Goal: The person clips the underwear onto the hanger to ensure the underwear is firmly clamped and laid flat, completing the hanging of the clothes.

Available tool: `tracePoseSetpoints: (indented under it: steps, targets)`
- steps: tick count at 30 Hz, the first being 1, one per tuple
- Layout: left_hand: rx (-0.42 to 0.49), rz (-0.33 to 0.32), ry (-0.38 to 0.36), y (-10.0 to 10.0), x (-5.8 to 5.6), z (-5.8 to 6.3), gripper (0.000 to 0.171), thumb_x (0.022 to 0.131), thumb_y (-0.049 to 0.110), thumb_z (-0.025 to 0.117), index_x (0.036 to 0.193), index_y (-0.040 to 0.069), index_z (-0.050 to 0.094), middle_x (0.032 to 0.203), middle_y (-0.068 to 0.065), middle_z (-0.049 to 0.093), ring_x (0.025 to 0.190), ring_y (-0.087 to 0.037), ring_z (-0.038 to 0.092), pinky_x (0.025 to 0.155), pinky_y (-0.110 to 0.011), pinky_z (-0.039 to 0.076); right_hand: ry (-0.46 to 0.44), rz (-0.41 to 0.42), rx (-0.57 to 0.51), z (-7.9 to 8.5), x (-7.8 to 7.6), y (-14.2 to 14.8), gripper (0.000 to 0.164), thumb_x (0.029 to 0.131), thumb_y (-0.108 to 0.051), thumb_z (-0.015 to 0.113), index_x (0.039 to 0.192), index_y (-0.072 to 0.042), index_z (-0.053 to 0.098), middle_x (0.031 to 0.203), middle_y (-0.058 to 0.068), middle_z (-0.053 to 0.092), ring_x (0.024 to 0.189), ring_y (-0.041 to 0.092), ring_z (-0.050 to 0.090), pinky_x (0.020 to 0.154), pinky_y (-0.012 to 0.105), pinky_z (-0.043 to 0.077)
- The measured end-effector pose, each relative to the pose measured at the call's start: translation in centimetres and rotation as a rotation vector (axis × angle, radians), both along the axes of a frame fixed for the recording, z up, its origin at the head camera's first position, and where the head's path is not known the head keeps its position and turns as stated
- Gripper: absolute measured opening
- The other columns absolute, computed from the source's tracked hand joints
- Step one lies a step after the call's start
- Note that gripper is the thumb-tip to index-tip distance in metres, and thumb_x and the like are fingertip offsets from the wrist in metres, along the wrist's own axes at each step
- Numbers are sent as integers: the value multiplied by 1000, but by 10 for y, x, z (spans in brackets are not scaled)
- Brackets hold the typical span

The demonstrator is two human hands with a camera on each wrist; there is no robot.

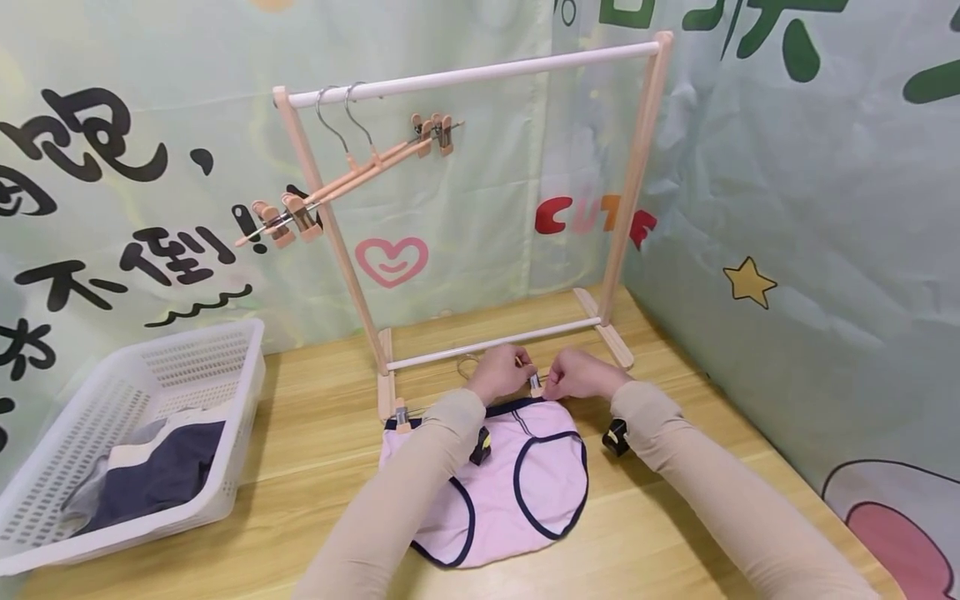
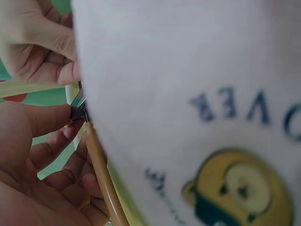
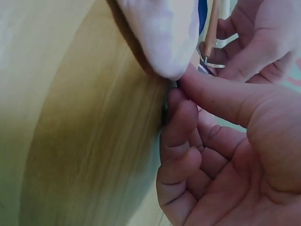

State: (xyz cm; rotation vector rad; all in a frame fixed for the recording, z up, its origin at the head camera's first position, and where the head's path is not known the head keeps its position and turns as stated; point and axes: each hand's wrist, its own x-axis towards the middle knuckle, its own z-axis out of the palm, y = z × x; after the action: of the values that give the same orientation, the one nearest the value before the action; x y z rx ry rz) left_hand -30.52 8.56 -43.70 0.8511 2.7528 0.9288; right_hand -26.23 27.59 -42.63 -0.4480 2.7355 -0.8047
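Pink underpants (image 1: 498, 500) with navy trim lie on the table, waistband toward the rack. A clip hanger, its bar (image 2: 104, 181) visible in the left wrist view, lies along that waistband. Its left clip (image 1: 402, 417) sits on one end of the waistband. My left hand (image 1: 504, 372) pinches the right clip (image 1: 536, 383) between thumb and fingers. Close beside it, my right hand (image 1: 583, 375) pinches the waistband's right corner, also seen with the right hand (image 3: 225, 136) close up. Printed letters and a bear face show on the cloth in the left wrist view.
A rack (image 1: 480, 77) with wooden posts stands behind the hands. Two clip hangers (image 1: 360, 173) hang at its left end. A white basket (image 1: 251, 400) holding dark and light clothing (image 1: 161, 475) stands on the left. Printed cloth walls border the wooden table (image 1: 315, 450).
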Motion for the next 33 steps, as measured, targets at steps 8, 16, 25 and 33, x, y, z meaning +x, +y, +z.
tracePoseSetpoints:
  steps: [8,16,25,33]
  targets:
    - [26,-5,-41,0,-7,3,16,103,17,68,91,8,73,74,3,59,65,-11,50,63,-23,39,4,-51,28,-6,-3,-4,13,88,-14,78,77,-7,78,72,-4,71,74,11,61,76,26,50]
    - [140,2,-224,-4,-11,17,10,105,11,65,103,2,68,89,-13,76,77,-25,72,63,-22,46,-14,-107,-119,-9,-2,-2,14,92,-9,68,78,-8,67,71,0,67,70,11,60,72,26,50]
    - [188,27,-328,-6,-19,18,26,104,15,67,124,-1,68,98,-13,78,90,-29,78,80,-33,60,-64,-135,-223,-12,-1,-1,14,92,-12,80,94,1,76,79,3,73,71,9,64,70,24,53]
    - [144,50,-316,-9,-19,17,30,105,30,71,116,4,79,92,-9,82,90,-22,77,79,-25,56,-117,-197,-185,-14,0,3,16,91,-20,85,91,-5,82,79,-3,77,74,9,61,70,25,47]
